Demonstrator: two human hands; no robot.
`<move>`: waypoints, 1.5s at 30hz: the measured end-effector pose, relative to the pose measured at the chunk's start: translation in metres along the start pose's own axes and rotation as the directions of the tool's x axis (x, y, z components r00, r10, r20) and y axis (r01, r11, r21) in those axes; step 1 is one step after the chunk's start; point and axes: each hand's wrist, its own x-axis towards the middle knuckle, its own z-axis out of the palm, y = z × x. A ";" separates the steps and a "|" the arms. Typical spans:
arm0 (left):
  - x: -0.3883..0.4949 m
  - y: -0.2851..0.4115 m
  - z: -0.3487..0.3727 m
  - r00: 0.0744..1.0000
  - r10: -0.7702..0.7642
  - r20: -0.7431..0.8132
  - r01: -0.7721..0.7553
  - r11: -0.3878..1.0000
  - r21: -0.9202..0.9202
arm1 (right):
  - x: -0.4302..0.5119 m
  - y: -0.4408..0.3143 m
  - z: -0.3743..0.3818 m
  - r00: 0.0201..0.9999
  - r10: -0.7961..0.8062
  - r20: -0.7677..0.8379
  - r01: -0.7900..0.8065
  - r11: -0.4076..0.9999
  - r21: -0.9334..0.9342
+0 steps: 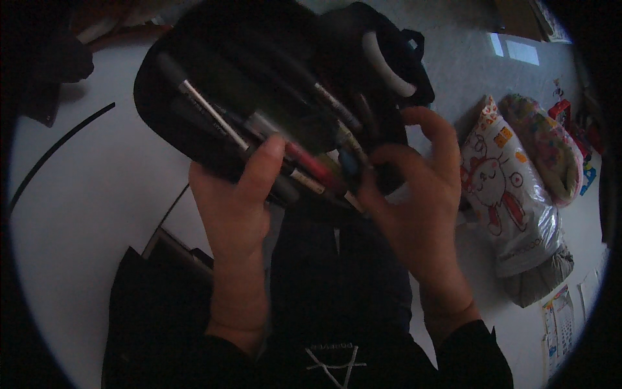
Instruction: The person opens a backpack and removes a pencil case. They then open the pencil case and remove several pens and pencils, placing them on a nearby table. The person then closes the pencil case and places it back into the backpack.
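Observation:
A black bag lies open in front of me, with several pens and pen-like tubes in it. My left hand holds its near left edge, the thumb over the contents beside a silver-and-black pen. My right hand is at the bag's right side, its thumb and a finger at the ends of the pens; whether it grips one cannot be told. Between the hands lie a pink-red tube and a pale-labelled stick. A white curved piece shows on the bag's far right part. Motion blurs the contents.
On the right are a shiny white plastic pack with a rabbit drawing, a flowered cloth item, a grey bundle and printed sheets. A dark object stands at the far left, near a black strip.

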 end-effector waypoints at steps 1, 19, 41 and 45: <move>0.000 0.000 0.000 1.000 -0.016 -0.008 0.016 1.000 0.023 | 0.000 0.000 -0.001 1.000 -0.009 -0.008 0.009 0.999 0.036; 0.000 0.012 0.013 0.998 0.057 -0.020 -0.054 0.992 0.117 | -0.002 0.005 -0.016 1.000 -0.009 -0.009 0.011 0.960 0.281; -0.009 0.028 0.009 1.000 -0.006 0.027 0.005 0.999 0.040 | -0.013 -0.022 -0.031 0.999 0.040 0.034 -0.046 0.978 0.205; -0.013 0.021 0.006 0.996 -0.080 0.031 0.081 0.996 -0.034 | -0.012 -0.027 -0.023 0.999 -0.030 -0.016 0.031 0.997 0.069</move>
